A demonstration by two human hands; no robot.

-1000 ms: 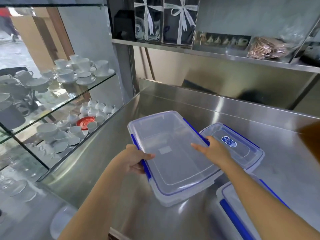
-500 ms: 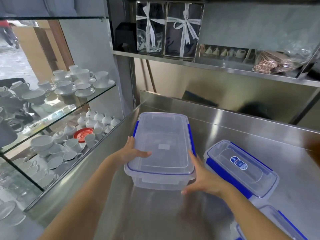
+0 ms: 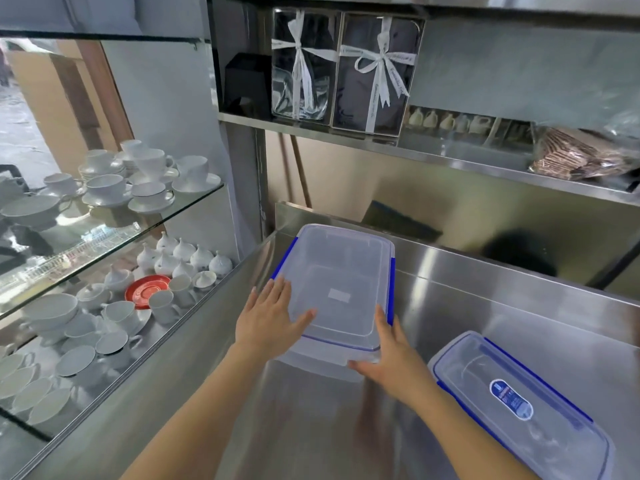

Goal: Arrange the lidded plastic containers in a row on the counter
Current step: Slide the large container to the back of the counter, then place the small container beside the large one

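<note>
Head view looks down on the stainless steel counter [image 3: 485, 306], where the large clear rectangular plastic container with blue side clips [image 3: 341, 289] sits at the back left corner. Its long axis runs away from me toward the raised back edge of the counter, its far short end near that edge and its left side close to the counter's left rim. My left hand [image 3: 268, 320] lies flat, fingers spread, on the near left corner of its lid. My right hand [image 3: 391, 355] is spread too, fingers along the right side by the blue clip and thumb across the near short end; neither hand closes around anything. The smaller clear lidded container with a blue oval label [image 3: 519, 407] lies to the right and nearer me, apart from the large one, its long axis slanting from near my right wrist toward the lower right. Bare steel lies open behind it and to the right of the large container. Beyond the left rim, glass shelves [image 3: 194, 206] carry white cups and saucers [image 3: 138, 181].
</note>
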